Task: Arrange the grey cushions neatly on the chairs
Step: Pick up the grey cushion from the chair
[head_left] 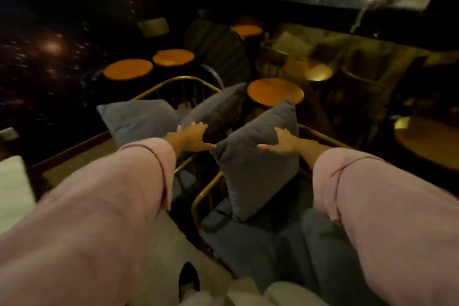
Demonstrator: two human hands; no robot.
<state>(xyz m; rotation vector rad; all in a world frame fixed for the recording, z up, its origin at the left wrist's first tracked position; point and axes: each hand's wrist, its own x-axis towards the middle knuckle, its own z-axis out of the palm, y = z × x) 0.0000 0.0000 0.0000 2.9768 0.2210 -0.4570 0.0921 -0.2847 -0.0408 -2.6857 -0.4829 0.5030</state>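
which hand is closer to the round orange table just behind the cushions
Right. The right hand rests on the upright cushion directly below the orange table; the left hand sits farther left, on another cushion.

Both arms out, pink sleeves. Left hand (192,137) flat, fingers spread, on middle grey cushion (218,107). Right hand (283,143) flat on near grey cushion (258,156), upright in gold-frame chair (206,196). Third grey cushion (139,118) far left. Round orange stools (275,92) behind. Dim, blurry.
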